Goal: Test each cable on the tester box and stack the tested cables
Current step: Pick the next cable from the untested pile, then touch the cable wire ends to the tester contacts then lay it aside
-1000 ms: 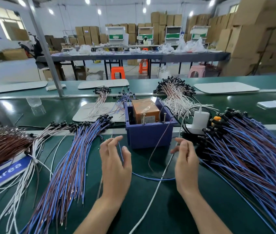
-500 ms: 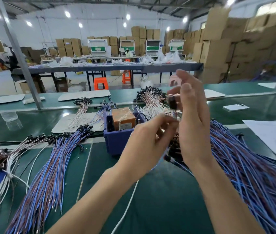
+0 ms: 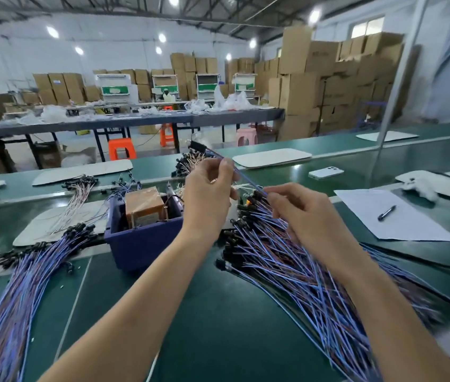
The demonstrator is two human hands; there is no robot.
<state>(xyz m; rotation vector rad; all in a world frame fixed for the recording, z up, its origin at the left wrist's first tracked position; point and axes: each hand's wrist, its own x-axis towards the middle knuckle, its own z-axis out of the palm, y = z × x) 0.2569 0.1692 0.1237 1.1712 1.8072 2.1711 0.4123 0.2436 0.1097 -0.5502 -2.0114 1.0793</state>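
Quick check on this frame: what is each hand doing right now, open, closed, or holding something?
Left hand: pinches a single blue cable near its black connector end.
Right hand: pinches the same blue cable further down.

Single wide-angle view, worn on the head. Faces forward and slightly down across the green bench (image 3: 232, 326), tilted so the far edges climb to the right. Sits close above both forearms, centred on the left hand (image 3: 208, 194) and right hand (image 3: 301, 213) pinching one blue cable (image 3: 248, 180). Reaches back to the stacked cartons (image 3: 328, 86) far behind.
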